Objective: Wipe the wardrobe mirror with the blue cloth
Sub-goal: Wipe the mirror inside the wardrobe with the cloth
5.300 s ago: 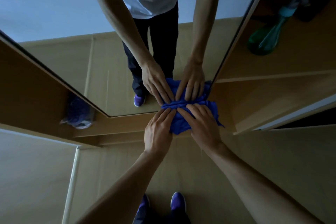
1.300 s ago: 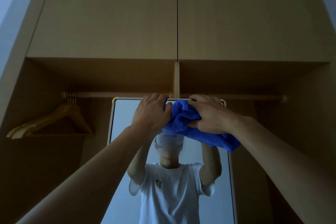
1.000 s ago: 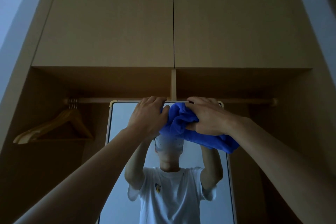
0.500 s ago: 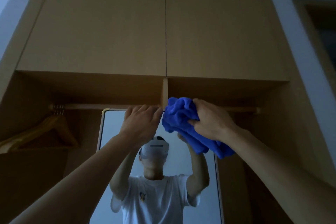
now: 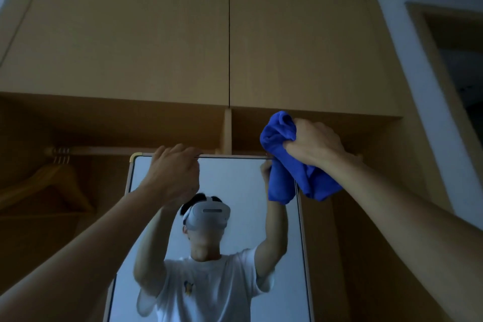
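The tall wardrobe mirror [image 5: 235, 180] with a pale frame stands in the open wardrobe and reflects me. My left hand [image 5: 173, 170] grips its top edge near the left corner, fingers curled over the frame. My right hand [image 5: 312, 145] is closed on the bunched blue cloth [image 5: 283, 165], which hangs over the mirror's top right corner. Whether the cloth touches the glass I cannot tell.
A wooden rail [image 5: 104, 150] runs behind the mirror's top, with wooden hangers [image 5: 56, 178] at the left. Two shut upper cabinet doors [image 5: 230, 42] sit above. A vertical divider [image 5: 228, 131] stands over the mirror. A dark doorway [image 5: 462, 60] is at the right.
My right hand has carried the cloth from the middle of the mirror's top edge to its right corner. My left hand has stayed on the top edge, now apart from the cloth.
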The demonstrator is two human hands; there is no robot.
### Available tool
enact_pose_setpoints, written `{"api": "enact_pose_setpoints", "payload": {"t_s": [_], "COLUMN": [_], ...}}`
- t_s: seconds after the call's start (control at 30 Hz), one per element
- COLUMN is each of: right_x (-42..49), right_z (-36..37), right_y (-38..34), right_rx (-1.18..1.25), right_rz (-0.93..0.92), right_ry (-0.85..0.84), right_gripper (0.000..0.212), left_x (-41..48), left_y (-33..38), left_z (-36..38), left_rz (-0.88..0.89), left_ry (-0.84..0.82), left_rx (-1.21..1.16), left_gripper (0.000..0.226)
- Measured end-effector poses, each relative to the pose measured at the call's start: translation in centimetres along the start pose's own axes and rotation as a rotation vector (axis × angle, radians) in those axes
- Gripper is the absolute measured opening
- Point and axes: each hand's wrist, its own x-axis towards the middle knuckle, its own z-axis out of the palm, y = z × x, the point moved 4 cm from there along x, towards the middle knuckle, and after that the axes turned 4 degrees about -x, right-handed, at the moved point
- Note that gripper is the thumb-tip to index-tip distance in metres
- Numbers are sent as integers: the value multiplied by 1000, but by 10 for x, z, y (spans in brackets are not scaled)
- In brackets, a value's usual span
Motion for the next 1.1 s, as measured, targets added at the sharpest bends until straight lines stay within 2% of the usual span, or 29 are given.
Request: {"api": "enact_pose_setpoints", "payload": {"t_s": [0.23, 0.33, 0.43, 0.53, 0.77, 0.87, 1.1], "right_x": [-2, -6, -9, -13, -34, -33, -27], "right_z": [12, 18, 25, 28, 34, 32, 31], "right_y": [-50, -88, -124, -139, -118, -97, -31], "right_rx": [82, 106, 135, 140, 155, 152, 108], "right_rz": [-63, -140, -201, -212, -220, -184, -6], "right_ry": [-129, -111, -68, 3, 195, 217, 204], "right_gripper": [16, 15, 16, 21, 32, 25, 15], "left_x": [4, 5, 4, 4, 0, 1, -5], "left_y": [-4, -4, -5, -6, -5, -8, -10], "left_z": [2, 3, 5, 4, 3, 4, 5], "left_rz": [21, 27, 48, 22, 46, 60, 95], "left_ry": [8, -7, -17, 4, 53, 35, 114], "left_rx": [-86, -67, 3, -28, -55, -56, -76], "left_gripper": [65, 64, 48, 38, 36, 42, 48]}}
